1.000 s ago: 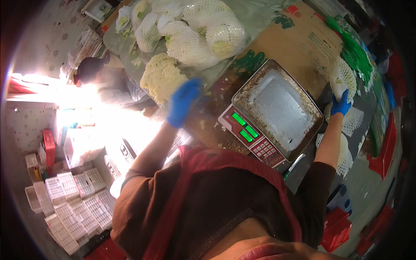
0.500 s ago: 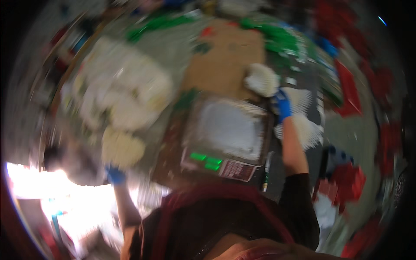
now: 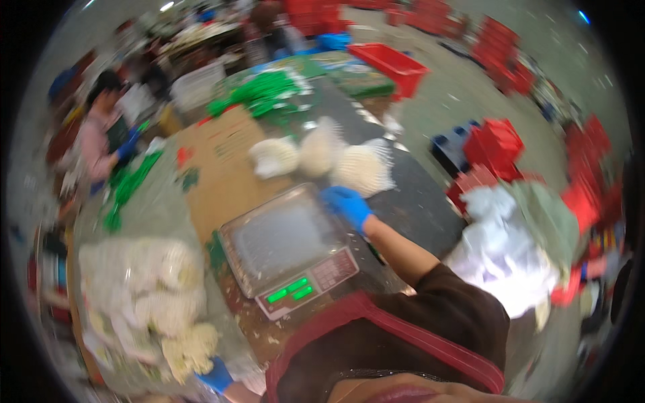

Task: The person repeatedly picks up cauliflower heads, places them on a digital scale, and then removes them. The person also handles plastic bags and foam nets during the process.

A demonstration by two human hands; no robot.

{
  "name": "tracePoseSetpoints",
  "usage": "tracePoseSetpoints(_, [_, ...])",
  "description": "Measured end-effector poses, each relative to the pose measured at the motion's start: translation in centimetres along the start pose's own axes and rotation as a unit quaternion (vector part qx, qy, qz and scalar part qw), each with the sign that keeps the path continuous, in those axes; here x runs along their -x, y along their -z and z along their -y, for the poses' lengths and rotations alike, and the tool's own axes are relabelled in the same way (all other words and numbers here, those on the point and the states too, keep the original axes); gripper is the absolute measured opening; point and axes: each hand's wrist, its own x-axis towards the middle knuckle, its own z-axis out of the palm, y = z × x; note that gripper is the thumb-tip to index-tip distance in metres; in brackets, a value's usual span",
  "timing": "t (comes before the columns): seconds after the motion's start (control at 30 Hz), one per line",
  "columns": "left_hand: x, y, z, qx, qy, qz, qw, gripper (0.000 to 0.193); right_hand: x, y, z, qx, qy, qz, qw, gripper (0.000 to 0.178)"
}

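Note:
My left hand, in a blue glove, is at the near left with its fingers closed on a bare cream-white cauliflower. Its fingers are partly hidden behind the curds. This cauliflower is against a heap of cauliflowers under clear plastic. My right hand, also blue-gloved, reaches over the right edge of a weighing scale, fingers stretched out and holding nothing I can see. Just beyond it lies a cauliflower in a white foam net. Two more pale netted heads sit to its left, including one netted cauliflower.
A cardboard sheet lies beyond the scale, with green mesh bags farther back. Red crates and white sacks stand off the table to the right. A co-worker is at the far left.
The whole view has swung to the right. My right hand has drawn back from between the netted heads toward the scale. My left hand stays at the same cauliflower.

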Motion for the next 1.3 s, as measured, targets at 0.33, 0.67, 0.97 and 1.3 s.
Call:
tracePoseSetpoints(0.33, [1.4,-14.6,2.0,-0.177,0.039,0.19,0.965,0.047,2.5,-2.9,1.0,-0.006,0.042,0.063,0.997,0.021])
tracePoseSetpoints(0.67, [3.1,-18.5,1.4,-0.173,0.118,0.235,0.949,0.049,2.9,8.2,-6.3,0.242,0.011,-0.184,0.953,0.028])
tracePoseSetpoints(0.97, [4.8,-24.2,-1.3,-0.071,0.233,0.28,0.929,0.051,8.4,6.9,-13.9,0.535,-0.05,-0.125,0.834,0.033])
tracePoseSetpoints(1.3, [6.1,-39.4,9.8,-0.468,-0.345,0.498,0.643,0.033,7.6,12.3,-19.4,0.262,-0.031,-0.184,0.947,0.049])
